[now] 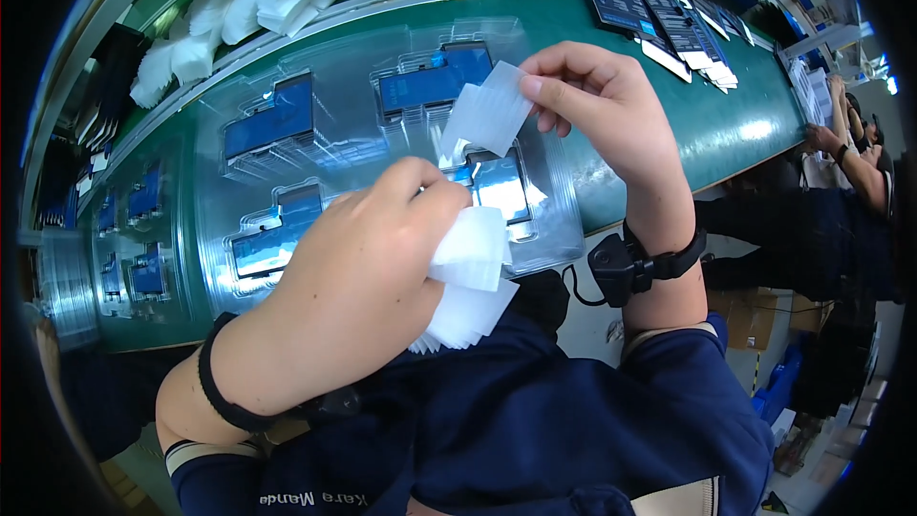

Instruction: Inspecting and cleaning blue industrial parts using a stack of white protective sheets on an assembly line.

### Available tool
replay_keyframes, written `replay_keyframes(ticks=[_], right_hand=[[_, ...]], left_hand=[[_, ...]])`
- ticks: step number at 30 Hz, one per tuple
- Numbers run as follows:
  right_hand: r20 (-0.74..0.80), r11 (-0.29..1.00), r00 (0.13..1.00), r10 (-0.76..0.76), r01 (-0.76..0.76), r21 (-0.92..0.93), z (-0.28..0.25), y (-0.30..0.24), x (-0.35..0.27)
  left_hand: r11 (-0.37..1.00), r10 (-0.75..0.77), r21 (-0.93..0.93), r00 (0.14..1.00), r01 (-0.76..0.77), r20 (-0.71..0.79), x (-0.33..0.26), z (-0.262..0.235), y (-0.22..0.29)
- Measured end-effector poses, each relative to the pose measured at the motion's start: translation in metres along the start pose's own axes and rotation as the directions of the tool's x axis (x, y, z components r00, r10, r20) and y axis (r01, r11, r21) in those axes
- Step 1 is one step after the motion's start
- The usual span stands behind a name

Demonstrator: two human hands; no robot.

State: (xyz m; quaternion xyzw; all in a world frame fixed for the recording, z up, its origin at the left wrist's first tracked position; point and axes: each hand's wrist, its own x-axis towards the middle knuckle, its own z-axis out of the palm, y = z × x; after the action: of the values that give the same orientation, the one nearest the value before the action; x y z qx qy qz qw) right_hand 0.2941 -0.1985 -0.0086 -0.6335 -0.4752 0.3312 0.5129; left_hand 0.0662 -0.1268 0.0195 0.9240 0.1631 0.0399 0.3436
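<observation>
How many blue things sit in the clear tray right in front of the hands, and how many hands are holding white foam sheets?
Blue items in the clear tray: 4, at and
Hands holding white foam sheets: 2, the left hand with a stack, the right hand with one sheet
Total: 6

Thin, frosted white foam sheets (468, 277); a clear glossy plastic tray (382, 143) catching glare; the green surface (726, 124) looks smooth with a soft sheen.
</observation>
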Motion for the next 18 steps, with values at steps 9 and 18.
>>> replay_keyframes(ticks=[9,18], right_hand=[[-0.018,1.000,1.000,-0.009,0.009,0.001,0.001,0.002,0.001],[-0.006,1.000,1.000,-0.016,0.016,-0.004,-0.004,0.000,0.000]], left_hand=[[0.923,0.091,0.367,0.993,-0.114,0.080,-0.008,0.000,0.004],[0.964,0.192,0.217,0.966,-0.152,-0.174,0.004,0.002,-0.016]])
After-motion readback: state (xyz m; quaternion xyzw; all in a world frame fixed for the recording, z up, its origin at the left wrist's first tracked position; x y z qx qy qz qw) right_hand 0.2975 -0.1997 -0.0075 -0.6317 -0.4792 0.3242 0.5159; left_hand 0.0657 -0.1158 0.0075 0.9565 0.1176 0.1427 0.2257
